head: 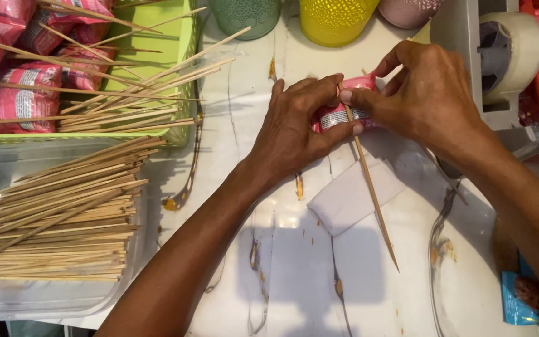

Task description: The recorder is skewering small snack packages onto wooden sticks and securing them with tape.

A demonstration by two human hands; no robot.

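Item 1: clear plastic tray, lying at 8 o'clock on the marble table and holding a stack of bare wooden skewers.

Item 2: green basket, sitting at 10 o'clock and carrying pink packets with skewers already sticking out of them.

Item 3: left hand, working just left of centre; its fingers are curling closed around the pink packet in hand, thumb pressing along the lower edge.

Item 4: that packet, sitting a little above centre toward 12 o'clock, being pinched between both hands, with a single skewer running from it down toward 5 o'clock.

Item 5: folded white cloth, lying on the table just below the hands, under the skewer.

Item 6: right hand, working at 1 o'clock; thumb and forefinger are closing on the packet's right end, the other fingers arching loosely above.

Item 7: green, yellow and pink cups, standing along 12 o'clock.

Item 8: grey tape dispenser, standing at 2 o'clock, just behind the right hand.

Item 9: blue snack packet, lying at 4 o'clock beside the right forearm.
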